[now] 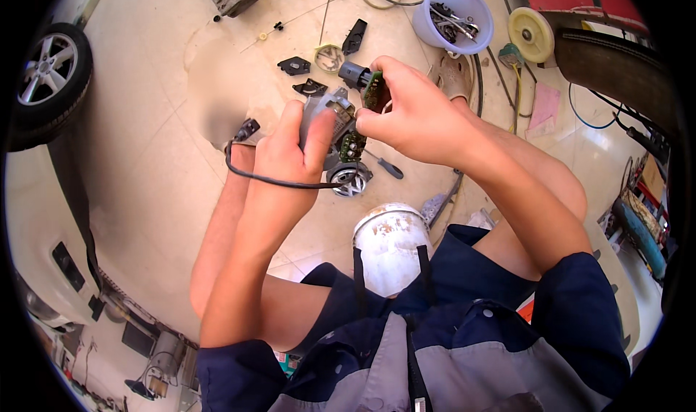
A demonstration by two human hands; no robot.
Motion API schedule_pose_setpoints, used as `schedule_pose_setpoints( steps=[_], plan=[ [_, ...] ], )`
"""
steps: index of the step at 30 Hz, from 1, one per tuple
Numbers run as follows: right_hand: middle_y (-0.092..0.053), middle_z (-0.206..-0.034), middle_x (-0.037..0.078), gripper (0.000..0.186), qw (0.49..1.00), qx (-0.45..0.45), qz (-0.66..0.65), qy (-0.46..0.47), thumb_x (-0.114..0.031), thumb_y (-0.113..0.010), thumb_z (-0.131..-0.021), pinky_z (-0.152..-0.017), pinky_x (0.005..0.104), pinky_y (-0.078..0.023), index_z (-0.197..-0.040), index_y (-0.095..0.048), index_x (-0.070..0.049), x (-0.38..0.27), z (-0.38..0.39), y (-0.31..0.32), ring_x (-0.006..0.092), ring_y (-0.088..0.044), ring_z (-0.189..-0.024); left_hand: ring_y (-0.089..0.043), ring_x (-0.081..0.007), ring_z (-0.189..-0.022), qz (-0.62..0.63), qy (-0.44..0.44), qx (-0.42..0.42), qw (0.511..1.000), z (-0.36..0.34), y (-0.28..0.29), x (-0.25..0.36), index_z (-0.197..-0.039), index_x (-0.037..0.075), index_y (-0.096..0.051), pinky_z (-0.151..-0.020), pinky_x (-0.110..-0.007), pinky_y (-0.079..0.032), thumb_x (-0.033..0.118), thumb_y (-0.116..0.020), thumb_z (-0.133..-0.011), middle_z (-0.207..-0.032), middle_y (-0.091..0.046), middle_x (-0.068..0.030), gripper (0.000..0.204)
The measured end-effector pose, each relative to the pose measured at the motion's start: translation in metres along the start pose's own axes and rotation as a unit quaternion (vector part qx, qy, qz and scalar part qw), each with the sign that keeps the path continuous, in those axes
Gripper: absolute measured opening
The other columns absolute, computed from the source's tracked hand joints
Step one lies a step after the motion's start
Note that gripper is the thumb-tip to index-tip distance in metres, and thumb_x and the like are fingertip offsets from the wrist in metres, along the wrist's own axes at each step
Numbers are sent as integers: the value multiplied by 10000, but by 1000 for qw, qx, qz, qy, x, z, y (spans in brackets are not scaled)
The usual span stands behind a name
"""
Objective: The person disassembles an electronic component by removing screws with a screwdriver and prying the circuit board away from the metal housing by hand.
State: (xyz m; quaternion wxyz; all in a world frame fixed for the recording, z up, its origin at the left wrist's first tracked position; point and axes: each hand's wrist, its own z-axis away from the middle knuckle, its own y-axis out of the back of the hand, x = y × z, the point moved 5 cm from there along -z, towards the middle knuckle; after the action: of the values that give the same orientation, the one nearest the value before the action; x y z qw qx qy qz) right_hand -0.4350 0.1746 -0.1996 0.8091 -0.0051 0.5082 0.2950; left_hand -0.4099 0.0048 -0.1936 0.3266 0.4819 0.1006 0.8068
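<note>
In my left hand (288,149), the thumb and fingers are closed around a grey metal housing (317,111). A black cable (279,183) with a dark plug (247,128) loops around that wrist. My right hand (412,111) pinches a green circuit board (374,91) that carries a dark grey connector (353,74). Another stretch of green board (352,146) shows between the hands, below the housing; whether it joins the first is hidden. Board and housing are close together, and I cannot tell if they touch. Beneath them lie a round silver-and-black emblem part (349,180) and a screwdriver (391,168).
Black plastic pieces (294,65) and a small round dish (329,58) lie on the tiled floor beyond my hands. A lavender bucket (478,9) of metal tools stands far right, near a yellowish wheel (531,35). A car wheel (54,78) is at left. A worn white stool or bucket (391,241) stands between my legs.
</note>
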Motion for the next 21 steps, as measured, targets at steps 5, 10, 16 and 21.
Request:
schedule_pose_setpoints(
  steps=[5, 10, 16, 21],
  plan=[
    [-563, -815, 241, 249, 989, -31, 112, 95, -90, -620, -743, -717, 459, -459, -880, -463, 46, -15, 2, -13, 415, -580, -821, -494, -192, -570, -53, 15, -39, 998, 1, -10, -8, -884, 3, -536, -542, -341, -406, 323, -539, -993, -625, -546, -89, 338],
    [-584, -840, 177, 230, 944, -24, 204, 259, -35, -622, -720, -714, 456, -466, -896, -483, 16, -22, 16, -33, 370, -592, -852, -461, -134, -380, 22, 172, -259, 950, 4, -23, -13, -977, -10, -541, -358, -305, -350, 397, -416, -1006, -563, -482, -56, 426],
    [-584, -840, 148, 237, 918, -103, 170, 343, -5, -622, -726, -720, 436, -466, -922, -489, -3, -31, 38, -58, 358, -593, -849, -451, -111, -358, 163, 293, -403, 852, 11, -38, -57, -821, 71, -575, -307, -272, -259, 248, -414, -950, -562, -518, -34, 272],
    [-613, -914, 165, 303, 983, -131, 39, 120, -110, -637, -786, -749, 426, -471, -1039, -506, -4, -8, 13, -41, 348, -595, -828, -457, -131, -367, 176, 177, -255, 934, 2, -31, -31, -906, 30, -573, -336, -284, -321, 221, -415, -945, -596, -544, -50, 251]
  ],
)
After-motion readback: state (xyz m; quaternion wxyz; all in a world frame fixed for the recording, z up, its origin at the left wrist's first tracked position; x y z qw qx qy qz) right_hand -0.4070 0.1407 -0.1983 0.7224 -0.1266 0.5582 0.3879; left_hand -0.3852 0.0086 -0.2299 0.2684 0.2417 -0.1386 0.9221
